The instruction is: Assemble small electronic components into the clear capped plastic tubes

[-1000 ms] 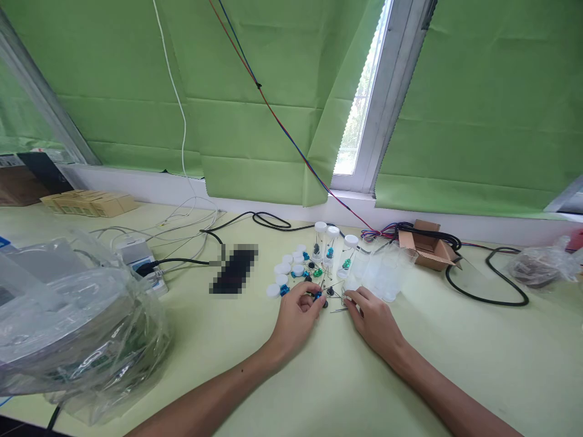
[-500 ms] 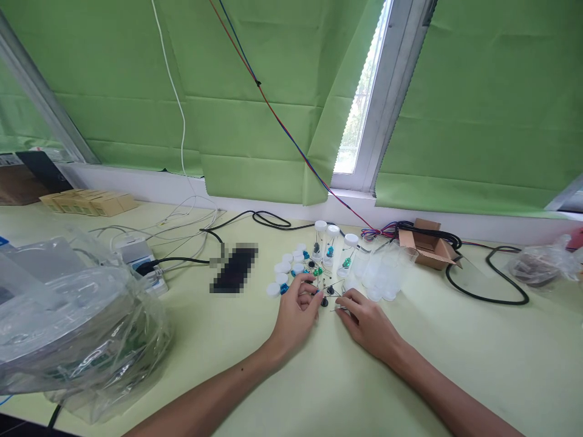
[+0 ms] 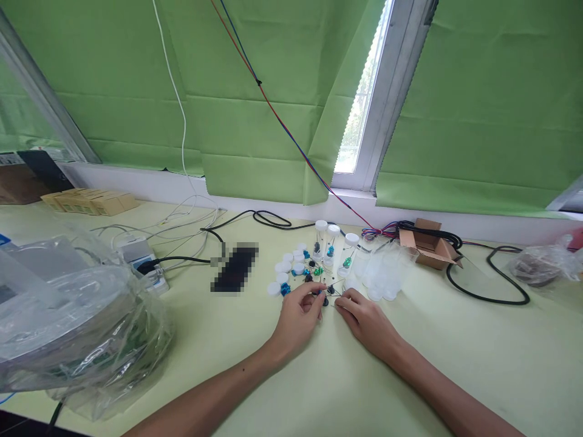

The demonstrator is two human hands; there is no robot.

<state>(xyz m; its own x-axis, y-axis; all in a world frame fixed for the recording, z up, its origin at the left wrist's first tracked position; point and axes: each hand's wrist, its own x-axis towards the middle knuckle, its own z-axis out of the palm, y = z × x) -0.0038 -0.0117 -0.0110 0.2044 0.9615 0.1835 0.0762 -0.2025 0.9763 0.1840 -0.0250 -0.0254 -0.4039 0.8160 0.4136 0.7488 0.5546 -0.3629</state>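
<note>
Black wire-legged pieces (image 3: 331, 290) lie on the counter (image 3: 328, 388) between both hands, leads crossing. Left hand (image 3: 321, 294): thumb and fingertips together, apparently pinching a small blue piece (image 3: 321, 292), mostly hidden. Right hand (image 3: 337, 303): fingertips bunched low by the leads; can't tell if they grip one. Main risk is snagging: the leads are thin and tangled-looking, so a pull on one could drag or bend its neighbours. The blue piece could slip too, since it's tiny and little of it shows past the fingers. Just beyond, three capped vials (image 3: 351, 240) stand upright and narrow; a knuckle reaching over could tip one. White caps (image 3: 282, 278) sit loose to the left among blue and green pieces and might get nudged or mixed up. Clear empty-looking tubes (image 3: 385, 276) are bunched on the right and could roll if bumped. Counter is pale yellow-green and smooth, so small stuff may slide. Farther out: pixelated dark rectangle (image 3: 235, 269) left, open cardboard box (image 3: 449, 262) and black cable (image 3: 492, 301) right, big plastic-wrapped item (image 3: 86, 328) near left, row of yellowish boxes (image 3: 109, 204) behind it. Green blinds (image 3: 273, 139) cover the windows, daylight through one gap; red and blue wires (image 3: 285, 129) hang diagonally across.
</note>
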